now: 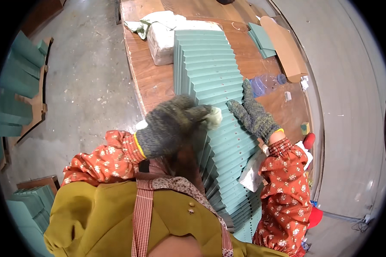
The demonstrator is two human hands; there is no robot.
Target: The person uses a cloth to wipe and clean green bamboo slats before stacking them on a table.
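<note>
Down the bench (154, 88), toward its near edge, runs a fanned row of green boards (214, 81). 1 board should be light and stiff, the row heavy and prone to slide; edges offer the best hold. The left hand (170, 124) looks closed on a white wad (214, 118); the right hand (258, 119), fingers parted, touches the row, grasping nothing.

The sheet stack (214, 68) lies on the surface (153, 85); from it, a bundle (161, 48) sits toward eleven o'clock, a bottle (266, 85) toward two, a floor pallet (37, 105) toward nine.
</note>
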